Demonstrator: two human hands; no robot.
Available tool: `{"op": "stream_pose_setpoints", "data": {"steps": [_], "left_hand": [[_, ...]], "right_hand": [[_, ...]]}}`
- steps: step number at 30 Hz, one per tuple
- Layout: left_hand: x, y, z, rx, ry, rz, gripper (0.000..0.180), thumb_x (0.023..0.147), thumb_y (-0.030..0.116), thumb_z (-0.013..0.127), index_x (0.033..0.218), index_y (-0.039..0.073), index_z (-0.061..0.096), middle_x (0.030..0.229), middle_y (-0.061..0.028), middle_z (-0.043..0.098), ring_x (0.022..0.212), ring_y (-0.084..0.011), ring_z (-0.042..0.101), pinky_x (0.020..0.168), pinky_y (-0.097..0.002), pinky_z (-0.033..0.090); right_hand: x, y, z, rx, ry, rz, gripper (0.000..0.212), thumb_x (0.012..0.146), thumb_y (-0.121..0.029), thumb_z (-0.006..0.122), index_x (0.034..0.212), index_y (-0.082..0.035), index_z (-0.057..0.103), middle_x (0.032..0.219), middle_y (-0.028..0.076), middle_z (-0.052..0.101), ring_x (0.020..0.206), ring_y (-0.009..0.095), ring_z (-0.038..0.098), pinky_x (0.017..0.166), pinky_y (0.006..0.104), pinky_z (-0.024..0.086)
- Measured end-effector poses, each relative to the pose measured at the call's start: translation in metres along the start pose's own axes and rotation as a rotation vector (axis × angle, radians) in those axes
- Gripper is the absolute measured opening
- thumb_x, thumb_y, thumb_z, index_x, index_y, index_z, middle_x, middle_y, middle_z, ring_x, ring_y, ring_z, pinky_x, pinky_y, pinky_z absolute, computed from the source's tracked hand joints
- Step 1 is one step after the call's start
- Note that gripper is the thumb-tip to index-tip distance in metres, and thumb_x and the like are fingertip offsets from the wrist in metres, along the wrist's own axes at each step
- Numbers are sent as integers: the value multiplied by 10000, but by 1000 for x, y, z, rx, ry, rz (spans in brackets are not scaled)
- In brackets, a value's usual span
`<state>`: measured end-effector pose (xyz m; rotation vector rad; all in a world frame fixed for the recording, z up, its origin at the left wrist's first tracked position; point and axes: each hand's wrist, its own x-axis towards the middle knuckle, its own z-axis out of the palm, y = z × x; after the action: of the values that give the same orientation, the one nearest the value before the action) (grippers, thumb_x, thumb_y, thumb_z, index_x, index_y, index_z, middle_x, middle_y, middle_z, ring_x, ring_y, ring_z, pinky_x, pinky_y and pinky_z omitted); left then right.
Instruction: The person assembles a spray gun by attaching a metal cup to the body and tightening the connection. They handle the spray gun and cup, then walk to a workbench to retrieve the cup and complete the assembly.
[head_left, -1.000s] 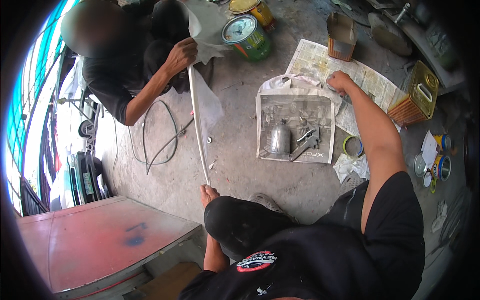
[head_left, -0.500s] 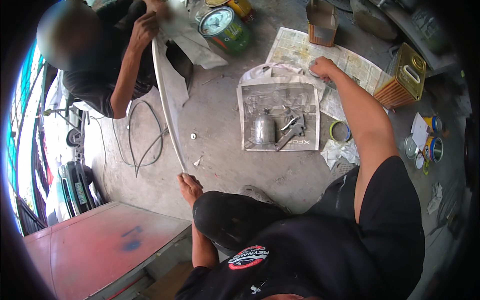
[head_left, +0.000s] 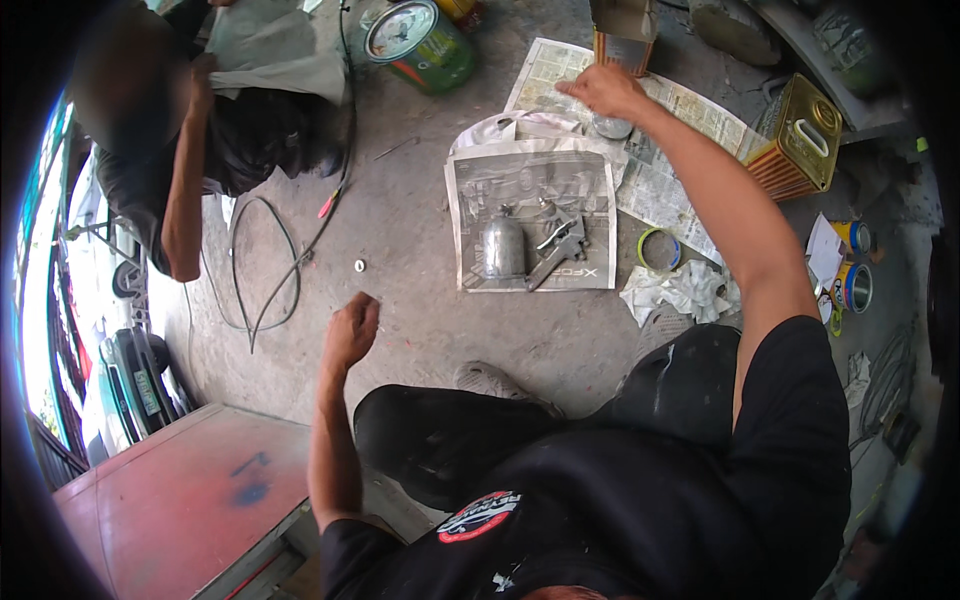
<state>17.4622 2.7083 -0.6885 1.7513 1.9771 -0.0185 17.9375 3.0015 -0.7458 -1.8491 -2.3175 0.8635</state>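
Observation:
My left hand [head_left: 352, 330] hovers above the concrete floor with its fingers curled in; nothing shows in it. My right hand [head_left: 605, 92] reaches across the spread newspaper [head_left: 690, 125], its index finger stretched out. Under its wrist sits a small round silvery object [head_left: 612, 127], partly covered by the arm. On a dark printed newspaper sheet [head_left: 475, 190] lie a spray gun [head_left: 562, 242] and its metal cup [head_left: 503, 247]. At the upper left, a co-worker [head_left: 250, 130] holds a pale, thin sheet [head_left: 280, 60].
A green paint can [head_left: 420, 45], an open square tin [head_left: 622, 50] and a gold rectangular tin [head_left: 808, 135] stand around the newspaper. Beside my shoe lie crumpled white paper [head_left: 680, 290] and a tape roll [head_left: 659, 250]. A hose [head_left: 296, 265] loops on the floor; a red panel [head_left: 190, 490] is at lower left.
My left hand has let go of the long pale strip, which the co-worker has drawn away. My right hand has left the small silvery object and moved up and left. The view has shifted slightly.

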Motion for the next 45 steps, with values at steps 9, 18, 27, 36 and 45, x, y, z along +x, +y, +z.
{"op": "stream_pose_setpoints", "data": {"steps": [9, 18, 27, 36, 45], "left_hand": [[129, 119, 109, 83, -171, 123, 881, 869, 644, 680, 1314, -99, 516, 1208, -336, 657, 1161, -461, 645, 963, -476, 530], [119, 137, 190, -199, -24, -405, 1067, 691, 628, 844, 1413, -48, 443, 1264, -310, 656, 1176, -430, 657, 999, -472, 515], [133, 245, 107, -361, 542, -23, 893, 782, 443, 860, 1347, -90, 418, 1146, -270, 646, 1050, -402, 661, 906, -453, 521], [130, 285, 144, 39, 633, 238, 1054, 835, 494, 805, 1495, -136, 278, 1399, -387, 449, 1304, -521, 456, 1079, -544, 390], [71, 232, 282, 84, 245, 290, 619, 816, 104, 693, 1368, -51, 460, 1373, -292, 508, 1306, -476, 462, 1118, -515, 375]], "right_hand": [[26, 25, 111, 242, -56, -57, 504, 991, -492, 574, 918, -14, 717, 806, 145, 723, 669, 290, 707, 654, 442, 578], [8, -11, 73, 310, -342, -63, 506, 952, -509, 641, 991, -12, 731, 742, 143, 701, 773, 219, 708, 654, 386, 557], [-11, -68, 45, 424, -196, -422, 730, 939, -642, 598, 1242, 16, 683, 1109, 227, 728, 988, 319, 725, 848, 423, 571], [-33, -49, 57, 692, 66, 54, 571, 996, -457, 450, 1210, 45, 618, 1214, 285, 670, 1101, 423, 679, 962, 488, 543], [13, 20, 20, 885, 432, -147, 527, 949, -393, 546, 1196, 69, 606, 1190, 272, 668, 1072, 390, 671, 920, 465, 548]]}}
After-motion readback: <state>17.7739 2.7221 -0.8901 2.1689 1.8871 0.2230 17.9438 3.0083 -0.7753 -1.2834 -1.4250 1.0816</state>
